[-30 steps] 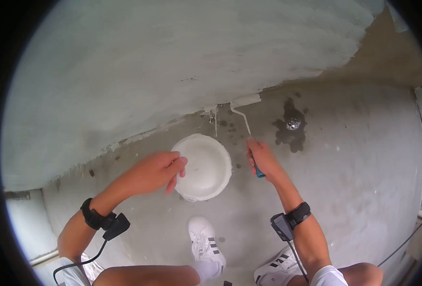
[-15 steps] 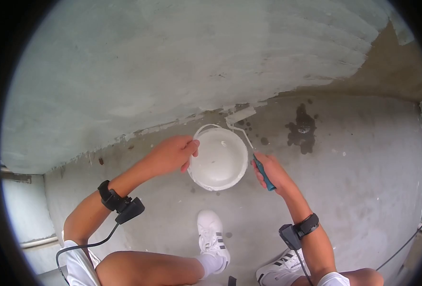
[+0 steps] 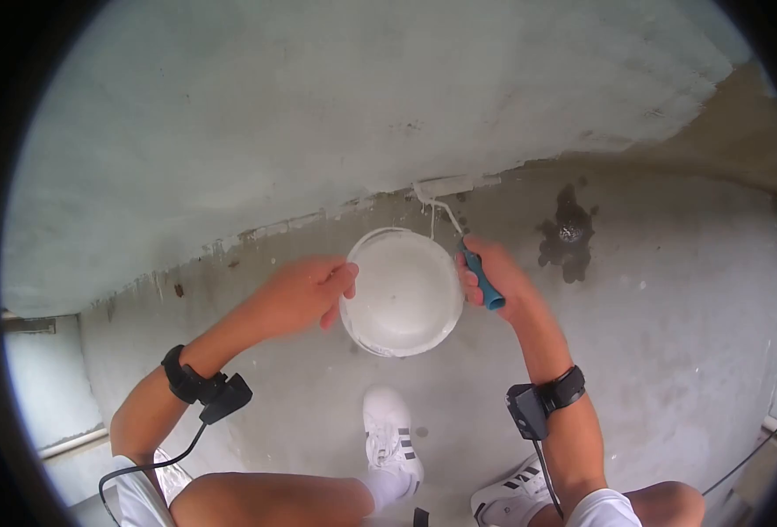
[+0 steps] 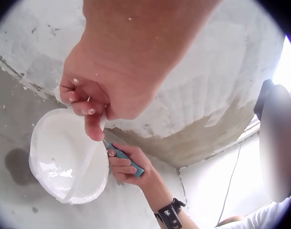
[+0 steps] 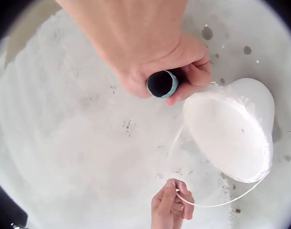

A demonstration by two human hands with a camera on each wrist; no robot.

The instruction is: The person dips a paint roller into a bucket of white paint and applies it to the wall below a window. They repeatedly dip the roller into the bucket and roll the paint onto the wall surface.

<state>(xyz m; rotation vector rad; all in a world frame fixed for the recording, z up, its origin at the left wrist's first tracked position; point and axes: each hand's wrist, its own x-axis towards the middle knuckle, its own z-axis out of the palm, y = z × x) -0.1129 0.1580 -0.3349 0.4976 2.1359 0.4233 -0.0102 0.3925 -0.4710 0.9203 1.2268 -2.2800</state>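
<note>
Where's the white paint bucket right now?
In the head view, the bucket is near the middle, between the left hand, which holds its thin handle, and the right hand, which grips the roller.

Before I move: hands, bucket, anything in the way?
Left hand pinching white bail. Right hand gripping teal handle. Bucket between them, white liquid inside. Roller head near wall; no obstruction seen.

My two shoes stood on the grey, smudged floor (image 3: 661,334).
My left shoe (image 3: 388,439) and right shoe (image 3: 516,487) were both white with dark stripes; beyond them, a dark patch (image 3: 573,265) spread around a shiny round fitting (image 3: 569,232), and smaller dark spots and pale specks marked the surface.
</note>
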